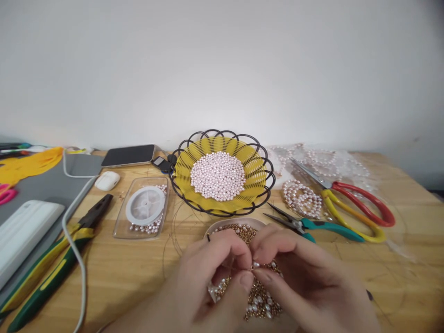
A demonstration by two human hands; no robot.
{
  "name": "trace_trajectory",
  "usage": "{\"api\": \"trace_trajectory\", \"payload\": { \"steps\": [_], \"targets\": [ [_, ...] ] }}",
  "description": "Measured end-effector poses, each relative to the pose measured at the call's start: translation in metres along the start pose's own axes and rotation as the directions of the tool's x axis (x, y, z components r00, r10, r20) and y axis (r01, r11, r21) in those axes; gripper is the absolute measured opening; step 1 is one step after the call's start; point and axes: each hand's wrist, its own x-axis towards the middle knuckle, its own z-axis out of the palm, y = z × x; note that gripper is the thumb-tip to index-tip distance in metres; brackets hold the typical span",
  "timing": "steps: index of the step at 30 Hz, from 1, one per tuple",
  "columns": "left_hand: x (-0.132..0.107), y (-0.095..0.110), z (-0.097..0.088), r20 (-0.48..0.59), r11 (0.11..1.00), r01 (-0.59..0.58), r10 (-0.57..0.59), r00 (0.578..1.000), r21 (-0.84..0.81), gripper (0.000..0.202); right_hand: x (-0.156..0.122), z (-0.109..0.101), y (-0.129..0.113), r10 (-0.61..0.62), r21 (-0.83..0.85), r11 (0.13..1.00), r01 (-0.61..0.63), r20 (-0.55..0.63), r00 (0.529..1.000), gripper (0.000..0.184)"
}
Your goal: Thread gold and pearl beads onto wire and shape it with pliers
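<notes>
My left hand [208, 282] and my right hand [305, 282] meet at the near edge of the table, fingertips pinched together on a beaded piece [258, 300] of gold and pearl beads that hangs below them. A single pearl shows right at the fingertips. A thin clear wire [173, 226] loops off to the left. Just behind my hands sits a small dish of gold beads [236, 227]. Further back is a yellow wire basket [255, 178] holding pale pink pearls [218, 175].
Teal-handled needle-nose pliers [312, 225] lie right of the dish, with red and yellow scissors [354, 203] and pearl strands [301, 199] behind. At left are a clear box with a wire spool [144, 206], green-yellow pliers [52, 273], a white cable [78, 268], earbuds case [107, 180] and phone [128, 155].
</notes>
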Motion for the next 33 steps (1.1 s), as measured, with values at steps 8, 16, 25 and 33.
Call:
{"api": "trace_trajectory", "payload": {
  "steps": [8,16,25,33],
  "targets": [
    [-0.0003,-0.0009,-0.0011,0.026,0.997,-0.017,0.019,0.999,-0.071,0.015,-0.0001,0.0022,0.0001,-0.005,0.003,1.0,0.005,0.008,1.0,0.02],
    [-0.0005,-0.0051,0.0029,-0.002,0.993,-0.072,0.072,0.997,-0.093,0.013,-0.002,0.0001,-0.0041,-0.084,-0.114,0.99,0.083,-0.002,0.996,0.022],
    [0.0029,-0.0034,0.0003,-0.035,0.99,-0.14,0.141,0.989,0.03,0.016,0.0006,0.0017,-0.0047,-0.076,-0.119,0.99,0.077,0.012,0.997,0.022],
    [0.0009,-0.0028,0.0009,-0.041,0.99,-0.123,0.126,0.991,0.064,0.014,-0.0026,-0.0001,-0.0064,-0.07,-0.103,0.992,0.071,0.008,0.998,0.024]
  ]
}}
